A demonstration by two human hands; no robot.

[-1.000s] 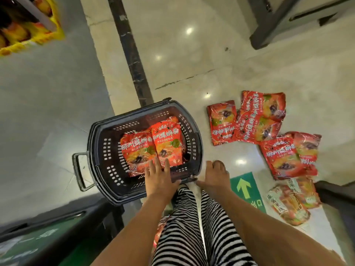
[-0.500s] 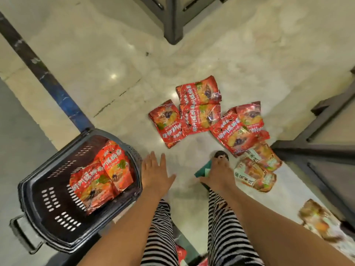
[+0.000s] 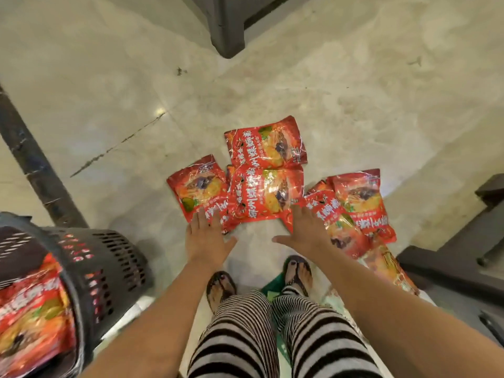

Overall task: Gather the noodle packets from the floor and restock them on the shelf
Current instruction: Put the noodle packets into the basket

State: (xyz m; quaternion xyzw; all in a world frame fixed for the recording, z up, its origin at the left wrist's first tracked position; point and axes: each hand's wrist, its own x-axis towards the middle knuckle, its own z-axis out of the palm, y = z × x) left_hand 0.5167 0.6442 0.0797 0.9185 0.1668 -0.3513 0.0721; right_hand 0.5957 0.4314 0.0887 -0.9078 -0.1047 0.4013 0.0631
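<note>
Several red noodle packets lie in a cluster on the pale floor: one at the far end (image 3: 266, 141), one in the middle (image 3: 266, 196), one at the left (image 3: 199, 190), and overlapping ones at the right (image 3: 360, 203). My left hand (image 3: 206, 237) is flat and spread, fingertips on the near edge of the left packet. My right hand (image 3: 305, 231) is also spread, its fingers resting on the right packets' near corner. Neither hand holds anything. A dark plastic basket (image 3: 109, 266) at the lower left contains more red packets (image 3: 32, 309).
Dark shelf bases stand at the top centre (image 3: 227, 23) and along the right (image 3: 450, 257). A dark strip (image 3: 35, 165) crosses the floor at the left. More packets in paler wrappers (image 3: 387, 266) lie under my right forearm. My sandalled feet are just below the hands.
My view swung right from the basket to the packets on the floor. Both hands moved forward from near my feet and now touch the packets' near edges.
</note>
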